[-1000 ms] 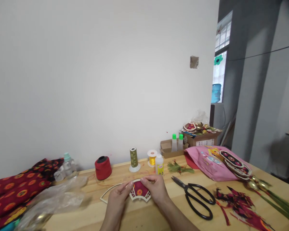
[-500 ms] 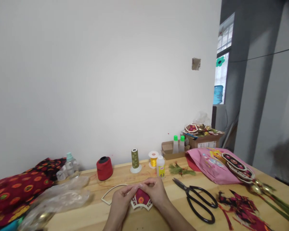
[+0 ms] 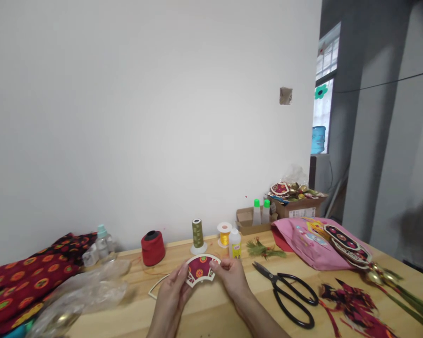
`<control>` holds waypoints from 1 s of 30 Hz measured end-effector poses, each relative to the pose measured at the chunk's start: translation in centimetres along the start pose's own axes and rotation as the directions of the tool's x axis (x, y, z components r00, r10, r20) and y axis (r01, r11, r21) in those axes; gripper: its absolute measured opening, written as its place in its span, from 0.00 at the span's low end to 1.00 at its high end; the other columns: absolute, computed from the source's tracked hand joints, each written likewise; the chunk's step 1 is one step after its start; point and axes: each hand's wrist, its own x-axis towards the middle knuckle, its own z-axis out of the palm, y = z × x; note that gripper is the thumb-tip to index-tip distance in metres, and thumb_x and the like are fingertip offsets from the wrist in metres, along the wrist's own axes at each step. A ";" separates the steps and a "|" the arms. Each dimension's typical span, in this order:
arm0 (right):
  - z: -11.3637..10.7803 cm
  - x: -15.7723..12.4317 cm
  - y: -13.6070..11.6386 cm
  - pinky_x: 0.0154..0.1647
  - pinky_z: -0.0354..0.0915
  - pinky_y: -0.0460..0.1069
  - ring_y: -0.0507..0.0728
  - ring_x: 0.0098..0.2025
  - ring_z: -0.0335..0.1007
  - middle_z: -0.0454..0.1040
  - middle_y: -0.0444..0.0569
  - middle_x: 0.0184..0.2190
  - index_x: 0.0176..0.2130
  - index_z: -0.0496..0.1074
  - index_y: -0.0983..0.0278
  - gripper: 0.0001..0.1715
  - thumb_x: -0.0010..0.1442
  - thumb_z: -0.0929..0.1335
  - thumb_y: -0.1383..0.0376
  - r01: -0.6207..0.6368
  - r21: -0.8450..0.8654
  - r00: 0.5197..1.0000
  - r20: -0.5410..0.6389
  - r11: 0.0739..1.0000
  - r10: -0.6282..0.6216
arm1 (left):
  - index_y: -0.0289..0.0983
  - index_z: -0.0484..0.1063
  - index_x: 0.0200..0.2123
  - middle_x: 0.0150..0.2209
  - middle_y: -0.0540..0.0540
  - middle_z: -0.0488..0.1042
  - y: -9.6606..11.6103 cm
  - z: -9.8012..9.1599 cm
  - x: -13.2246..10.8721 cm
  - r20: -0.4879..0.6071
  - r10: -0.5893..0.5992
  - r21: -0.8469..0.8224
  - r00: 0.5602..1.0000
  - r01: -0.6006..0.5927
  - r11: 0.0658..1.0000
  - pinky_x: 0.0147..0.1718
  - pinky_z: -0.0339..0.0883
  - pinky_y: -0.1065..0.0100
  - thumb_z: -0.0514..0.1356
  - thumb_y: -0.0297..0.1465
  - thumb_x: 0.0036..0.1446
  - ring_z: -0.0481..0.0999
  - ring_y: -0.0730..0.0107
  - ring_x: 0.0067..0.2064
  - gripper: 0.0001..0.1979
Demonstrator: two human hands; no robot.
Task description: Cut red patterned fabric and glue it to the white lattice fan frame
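Note:
A fan-shaped piece (image 3: 201, 268) with a cream cut-out frame and dark red flowered fabric is held up above the wooden table (image 3: 211, 319). My left hand (image 3: 173, 288) grips its left end, thumb in front. On the right end, my right hand (image 3: 232, 279) pinches it between thumb and fingers. Just left of my left hand lies a thin cream frame (image 3: 155, 287), partly hidden by that hand. Black-handled scissors (image 3: 285, 291) rest open to the right of my right hand.
Behind the hands stand a red thread cone (image 3: 152, 248), a green spool (image 3: 197, 234), a yellow spool (image 3: 224, 234) and a glue bottle (image 3: 235, 244). Patterned cloth (image 3: 31, 281) and plastic bags lie left. Fabric scraps (image 3: 352, 300) and a pink bag (image 3: 303, 244) are right.
The fan-shaped piece has moved up and slightly left, and more of its fabric shows. My hands have spread from its top middle to its two ends.

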 end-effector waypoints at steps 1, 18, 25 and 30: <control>-0.1 0.1 -0.1 0.22 0.62 0.46 0.53 0.19 0.65 0.72 0.46 0.14 0.17 0.74 0.68 0.25 0.40 0.69 0.47 -0.005 0.015 1.000 -0.006 1.000 0.005 | 0.33 0.71 0.37 0.31 0.41 0.78 0.0 0.1 -0.1 0.006 -0.014 0.005 1.000 0.014 1.000 0.34 0.70 0.66 0.65 0.29 0.39 0.76 0.61 0.35 0.17; 0.2 0.0 0.2 0.37 0.65 0.53 0.60 0.30 0.72 0.77 0.54 0.26 0.27 0.77 0.69 0.24 0.32 0.75 0.55 -0.122 0.221 0.986 0.137 0.968 0.093 | 0.32 0.74 0.29 0.26 0.39 0.78 -0.3 0.2 -0.1 0.035 0.033 0.090 0.999 -0.036 0.995 0.36 0.69 0.62 0.68 0.30 0.32 0.77 0.57 0.31 0.16; 0.9 0.1 0.5 0.36 0.65 0.52 0.60 0.31 0.72 0.77 0.53 0.27 0.28 0.77 0.67 0.25 0.27 0.76 0.56 -0.100 0.238 0.992 0.105 0.966 0.077 | 0.33 0.73 0.31 0.28 0.40 0.78 -0.9 0.7 0.1 0.038 0.064 0.088 0.997 -0.067 0.994 0.37 0.68 0.59 0.68 0.32 0.31 0.76 0.55 0.34 0.19; 0.7 0.2 0.6 0.35 0.65 0.52 0.60 0.30 0.72 0.77 0.53 0.27 0.26 0.77 0.67 0.21 0.29 0.76 0.58 -0.091 0.228 0.993 0.094 0.969 0.071 | 0.32 0.73 0.32 0.28 0.39 0.78 -1.0 0.7 0.1 0.065 0.089 0.097 0.994 -0.095 0.991 0.39 0.66 0.58 0.68 0.33 0.32 0.76 0.54 0.35 0.20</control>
